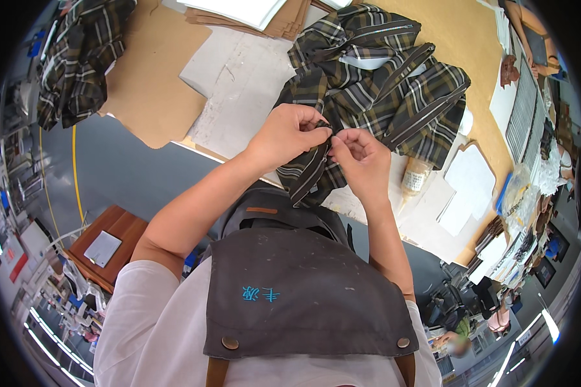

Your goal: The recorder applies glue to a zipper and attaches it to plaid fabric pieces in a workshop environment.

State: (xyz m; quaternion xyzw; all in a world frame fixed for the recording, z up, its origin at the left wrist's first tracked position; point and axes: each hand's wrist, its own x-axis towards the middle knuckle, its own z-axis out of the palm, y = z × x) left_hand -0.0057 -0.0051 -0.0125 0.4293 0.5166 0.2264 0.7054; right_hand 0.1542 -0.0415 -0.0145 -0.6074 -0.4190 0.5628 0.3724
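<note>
A dark plaid fabric piece with a zipper point(313, 169) hangs over the table's front edge, with white, olive and black checks. My left hand point(289, 134) pinches its upper edge between thumb and fingers. Close beside it, my right hand point(363, 155) is closed, thumb and fingertips on the same edge. Whatever small part lies between the fingertips is too small to make out. Just beyond my hands lies a heap of similar plaid zippered pieces point(361, 87), their zippers running along the edges.
Brown card sheets point(150, 90) and another plaid bundle point(84, 61) lie at the left. To the right are a labelled bottle point(416, 175), white paper patterns point(468, 187) and plastic bags point(519, 193). A wooden stool point(119, 233) stands on the floor at left. Other people are at the far right.
</note>
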